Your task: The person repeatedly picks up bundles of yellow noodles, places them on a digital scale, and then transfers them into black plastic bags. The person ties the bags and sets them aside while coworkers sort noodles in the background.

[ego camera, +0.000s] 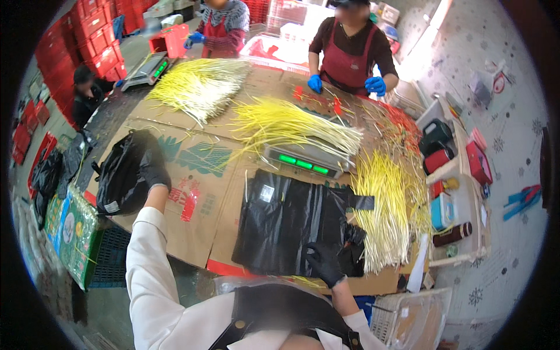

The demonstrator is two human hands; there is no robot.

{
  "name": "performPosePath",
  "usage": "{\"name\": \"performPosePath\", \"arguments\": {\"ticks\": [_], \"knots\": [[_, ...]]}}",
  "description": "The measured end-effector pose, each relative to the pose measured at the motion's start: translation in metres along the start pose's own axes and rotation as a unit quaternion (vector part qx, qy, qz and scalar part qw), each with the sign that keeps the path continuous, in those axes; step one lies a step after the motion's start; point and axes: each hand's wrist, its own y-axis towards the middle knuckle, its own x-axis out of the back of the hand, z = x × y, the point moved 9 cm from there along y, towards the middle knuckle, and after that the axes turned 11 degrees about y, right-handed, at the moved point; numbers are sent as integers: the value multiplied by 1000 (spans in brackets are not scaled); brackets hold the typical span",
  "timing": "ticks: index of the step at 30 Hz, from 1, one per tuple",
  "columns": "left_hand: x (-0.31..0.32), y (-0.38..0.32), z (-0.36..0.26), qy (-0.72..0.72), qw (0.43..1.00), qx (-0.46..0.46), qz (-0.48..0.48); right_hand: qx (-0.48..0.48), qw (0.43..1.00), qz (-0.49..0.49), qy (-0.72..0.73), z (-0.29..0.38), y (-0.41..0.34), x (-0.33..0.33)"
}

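My left hand [155, 170], in a black glove, lies against the side of a bulging black plastic bag [120, 175] at the table's left edge. Its fingers blend into the dark plastic, so their grip is unclear. In front of me, flat black plastic bags [280, 223] are spread on the cardboard. My right hand [324, 262], also black-gloved, rests on their lower right part with bent fingers; whether it pinches the plastic cannot be told. Just beyond is a digital scale [306, 159] with a green display, bearing a bunch of yellow-and-white stalks [297, 124], apparently blanched chives.
More stalks lie at the right [383, 218] and in a far pile [201, 85]. A second scale [146, 70] stands far left. Two people with blue gloves [375, 85] are across the table; another person [87, 94] is at left. A shelf [457, 210] borders the right side.
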Motion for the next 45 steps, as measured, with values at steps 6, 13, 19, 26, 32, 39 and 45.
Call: {"name": "performPosePath", "arguments": {"ticks": [6,13,19,26,32,39,45], "knots": [[171,-128,-207,-320,880,-349,40,21,997,62,-36,-23,4,-35],[250,-335,-271,-404,827,-390,-18,-32,999,-3,1,-63,-7,-2],[258,-320,-270,-447,826,-341,38,-27,981,-191,-4,-86,3,68],[363,-299,-183,-546,769,-305,-130,-81,956,-222,-171,-153,26,99],[440,-329,-151,-574,718,-356,-168,-75,947,-268,-161,-166,24,109],[392,-288,-88,-606,755,-222,-115,-172,948,-255,76,-153,40,108],[332,-301,-92,-619,770,-153,-20,-168,637,-114,743,-131,28,25]]}}
